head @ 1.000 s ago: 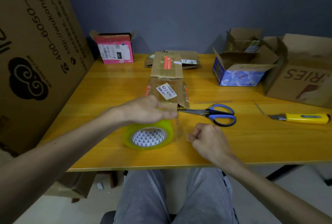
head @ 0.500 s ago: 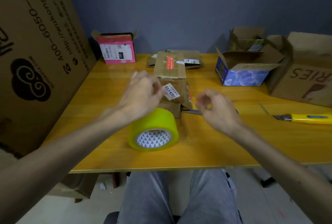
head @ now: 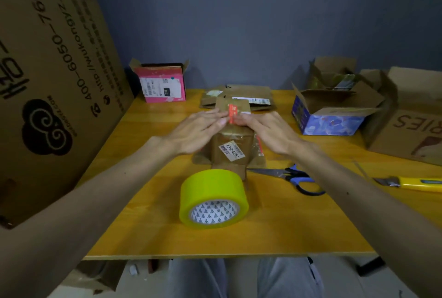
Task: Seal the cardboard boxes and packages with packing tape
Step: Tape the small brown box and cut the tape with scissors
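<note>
Small box (head: 244,141): directly behind the tape roll (head: 214,199), its near end touching the roll or all but. The white label (head: 231,151) faces up. It sits square to the person, so both arms reach it evenly.
Left hand (head: 193,132): behind the tape roll and a little left. The fingers (head: 215,118) are nearly straight and together, with the tips laid on the box's far flap beside the orange sticker (head: 233,114). It holds nothing I can see.
Right hand (head: 267,132): behind the roll and a little right, fingers (head: 248,119) stretched flat, with the tips meeting the left hand's at the sticker. I can't tell whether a clear strip lies under them.
Why flat palms: to my eye they are pressing the flap shut or smoothing tape over the seam.
Tape roll: stands on its rim on the table (head: 143,214), core toward the person, untouched. It is probably parked close for the next strip, though it could roll.
Scissors (head: 294,177): just right of the roll, blades pointing at the box, handy for cutting.
Utility knife (head: 416,182): well right of the roll.
Pink box (head: 162,84): well behind-left of the roll, flaps open.
Blue box (head: 330,115), brown box (head: 411,130): behind-right of the roll, open, likely awaiting sealing.
</note>
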